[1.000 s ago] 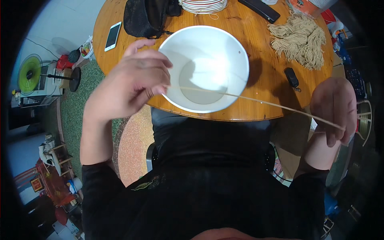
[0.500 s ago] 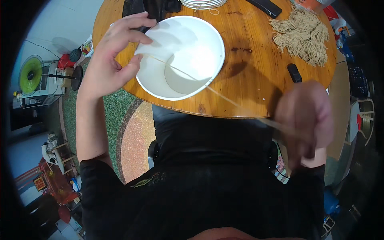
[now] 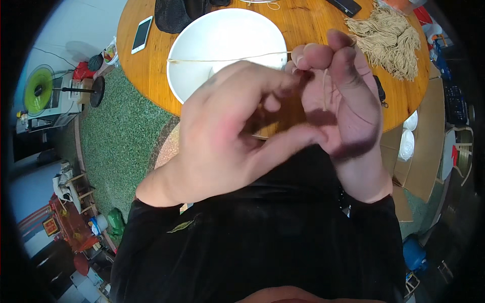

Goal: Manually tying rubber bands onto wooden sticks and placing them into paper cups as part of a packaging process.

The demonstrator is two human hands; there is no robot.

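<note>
A white round bucket stands on the wooden table, its mouth facing up. Thin beige cord stretches across that mouth from the left rim to my right hand. Thumb and fingers of the right hand pinch the cord, and its short loose end hangs over the palm. My left hand is in front of the bucket, hiding part of its near side. Its thumb reaches to the right palm while its curled fingers stay apart from the thumb; nothing shows in its grasp.
On the round wooden table lie a white phone, black mesh fabric, a bundle of beige cord, a black case and a small black object. A green fan stands at left.
My left hand has left the bucket's rim and come right, beside the right hand. The right hand has moved up and left with the cord. The phone is now uncovered.
</note>
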